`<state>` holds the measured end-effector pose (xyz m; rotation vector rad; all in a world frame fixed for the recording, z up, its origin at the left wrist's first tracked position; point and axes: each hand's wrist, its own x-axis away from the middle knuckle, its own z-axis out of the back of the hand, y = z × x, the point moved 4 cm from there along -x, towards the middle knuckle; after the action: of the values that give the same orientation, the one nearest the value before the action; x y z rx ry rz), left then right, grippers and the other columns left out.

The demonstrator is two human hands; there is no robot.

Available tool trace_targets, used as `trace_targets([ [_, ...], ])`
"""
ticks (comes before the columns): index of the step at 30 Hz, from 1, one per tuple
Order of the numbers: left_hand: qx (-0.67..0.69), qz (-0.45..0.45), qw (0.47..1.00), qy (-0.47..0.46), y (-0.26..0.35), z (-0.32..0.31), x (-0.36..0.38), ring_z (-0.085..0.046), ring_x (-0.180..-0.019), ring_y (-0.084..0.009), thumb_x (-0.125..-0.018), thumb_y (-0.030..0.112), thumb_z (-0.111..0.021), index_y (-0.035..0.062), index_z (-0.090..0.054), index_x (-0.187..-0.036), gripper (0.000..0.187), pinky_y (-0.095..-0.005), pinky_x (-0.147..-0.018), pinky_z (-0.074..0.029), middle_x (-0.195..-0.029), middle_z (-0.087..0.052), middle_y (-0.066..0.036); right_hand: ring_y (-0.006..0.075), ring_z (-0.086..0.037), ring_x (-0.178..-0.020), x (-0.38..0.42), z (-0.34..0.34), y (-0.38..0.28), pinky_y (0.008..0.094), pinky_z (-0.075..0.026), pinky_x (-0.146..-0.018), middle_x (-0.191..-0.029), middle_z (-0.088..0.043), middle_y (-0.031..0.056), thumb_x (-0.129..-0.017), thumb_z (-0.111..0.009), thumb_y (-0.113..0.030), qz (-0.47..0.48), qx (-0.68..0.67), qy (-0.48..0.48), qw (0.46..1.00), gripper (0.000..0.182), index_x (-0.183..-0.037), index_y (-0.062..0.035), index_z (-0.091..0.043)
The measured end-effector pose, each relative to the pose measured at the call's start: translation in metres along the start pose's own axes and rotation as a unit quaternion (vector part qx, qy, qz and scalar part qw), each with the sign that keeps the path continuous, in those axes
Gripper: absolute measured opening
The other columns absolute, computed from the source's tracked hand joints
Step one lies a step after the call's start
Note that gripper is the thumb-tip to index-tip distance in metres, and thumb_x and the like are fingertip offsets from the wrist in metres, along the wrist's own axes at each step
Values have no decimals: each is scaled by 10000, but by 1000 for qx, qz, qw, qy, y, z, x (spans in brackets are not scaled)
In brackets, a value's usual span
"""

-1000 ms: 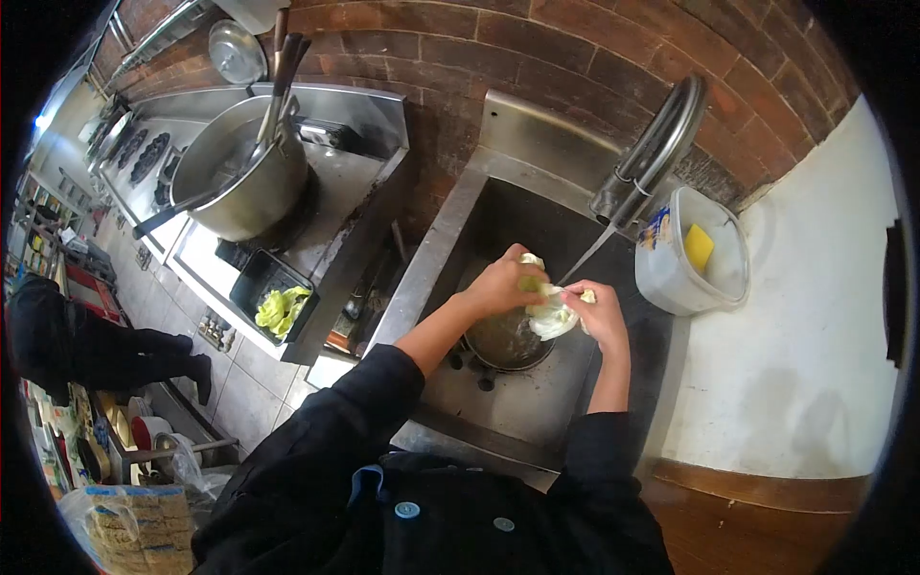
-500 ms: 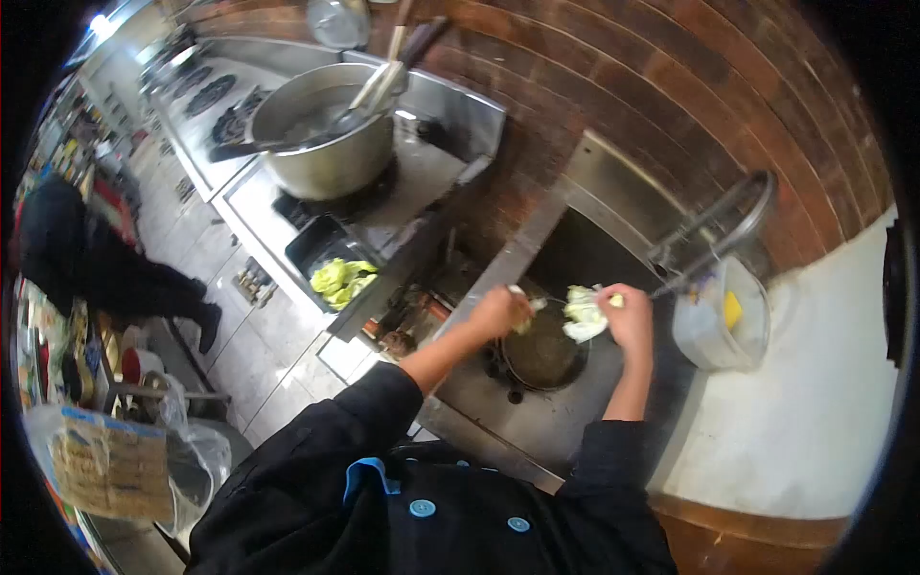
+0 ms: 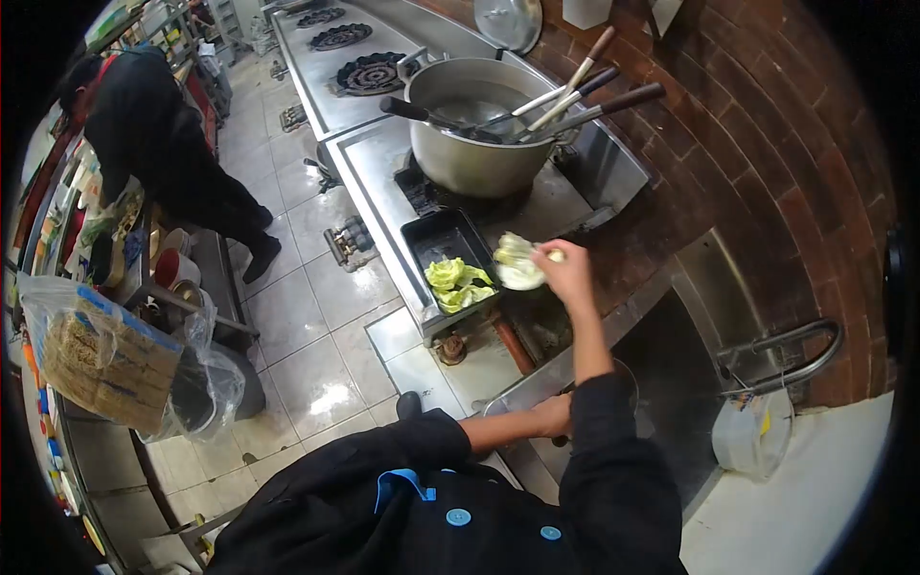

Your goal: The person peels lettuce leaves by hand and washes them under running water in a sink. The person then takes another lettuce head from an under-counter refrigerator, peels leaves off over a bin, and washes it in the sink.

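My right hand (image 3: 565, 272) pinches a pale green lettuce leaf (image 3: 517, 261), close to the right side of a black tray (image 3: 429, 232). Inside that tray lie several more lettuce leaves (image 3: 452, 278). My left hand (image 3: 553, 416) is low over the near edge of the metal sink (image 3: 671, 350), with its fingers hidden behind my right sleeve.
On the stove (image 3: 369, 158) stands a large metal pot (image 3: 479, 163) with several long-handled utensils leaning in it. A curved faucet (image 3: 815, 345) and a clear plastic container (image 3: 754, 436) are at the right. Across the tiled floor, a person in dark clothes (image 3: 153, 115) bends over shelves.
My right hand has carried the lettuce leaf leftward from over the sink toward the black tray. My left hand has dropped back behind the right forearm. The view has turned left.
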<state>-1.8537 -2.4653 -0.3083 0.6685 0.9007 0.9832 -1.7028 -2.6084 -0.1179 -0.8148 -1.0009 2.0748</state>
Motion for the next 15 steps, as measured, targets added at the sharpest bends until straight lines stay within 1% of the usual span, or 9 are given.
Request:
trace_targets([
  [2, 69, 69, 995, -15, 53, 74, 5, -561, -1047, -402, -784, 261, -650, 80, -534, -1218, 485, -448, -860, -467, -1168, -568, -205, 80, -535, -537, -5, -54, 25, 242, -434, -483, -717, -619, 31, -769, -731, -126, -136, -166, -88, 973, 205, -914, 4, -664],
  [4, 107, -23, 987, 117, 72, 109, 6, -555, -1043, -405, -795, 253, -640, 81, -565, -1185, 434, -450, -882, -451, -1119, -579, -227, 93, -563, -490, 5, -58, 23, 268, -451, -459, -668, -627, 56, -744, -757, -207, -146, -131, -84, 977, 295, -965, -29, -675],
  [6, 98, 79, 991, -38, 50, 108, -1, -558, -1021, -400, -827, 241, -622, 75, -595, -1142, 357, -427, -871, -451, -1098, -582, -239, 88, -588, -632, 16, -25, 15, 247, -489, -478, -778, -647, 53, -759, -751, -218, -117, -120, -67, 984, 327, -1019, -40, -665],
  [7, 39, 83, 996, 0, 75, 137, -6, -607, -862, -362, -850, 195, -619, 20, -631, -1051, 267, -402, -800, -483, -968, -603, -215, 84, -582, -675, 28, 9, -11, 238, -500, -496, -789, -632, 35, -764, -748, -215, -127, -80, -75, 986, 308, -1012, -49, -670],
  [8, 87, 94, 991, 33, 62, 135, -11, -606, -834, -327, -867, 228, -623, 27, -640, -1049, 272, -414, -788, -470, -922, -603, -191, 75, -558, -645, 38, 38, -9, 231, -495, -501, -753, -604, 13, -773, -740, -207, -127, -60, -59, 988, 282, -1002, -56, -674],
  [9, 247, 183, 949, 73, 56, 136, -13, -615, -827, -260, -888, 254, -609, 40, -655, -1041, 267, -383, -723, -497, -925, -610, -141, 72, -546, -636, 52, 69, -7, 227, -485, -507, -736, -586, 0, -782, -732, -204, -135, -34, -51, 989, 262, -992, -58, -678],
  [10, 288, 171, 939, 78, 57, 142, -23, -609, -829, -188, -909, 261, -586, 36, -646, -1070, 283, -316, -652, -529, -976, -590, -88, 68, -546, -643, 71, 99, -11, 226, -472, -508, -756, -595, -1, -785, -730, -200, -123, -27, -78, 989, 272, -1008, -57, -672],
  [11, 352, 232, 904, 68, 59, 146, -32, -604, -849, -151, -922, 228, -569, 42, -639, -1088, 259, -260, -610, -541, -1019, -570, -61, 66, -547, -647, 91, 123, -11, 222, -467, -515, -769, -601, 1, -779, -736, -195, -148, -24, -96, 984, 289, -1021, -54, -667],
  [15, 410, 181, 893, 40, 79, 140, -69, -599, -943, -158, -931, 139, -541, 52, -617, -1114, 217, -294, -722, -564, -1052, -575, -44, 80, -567, -706, 163, 157, 3, 227, -475, -601, -830, -640, 23, -732, -765, -147, -193, -70, -59, 977, 351, -1052, -50, -658],
])
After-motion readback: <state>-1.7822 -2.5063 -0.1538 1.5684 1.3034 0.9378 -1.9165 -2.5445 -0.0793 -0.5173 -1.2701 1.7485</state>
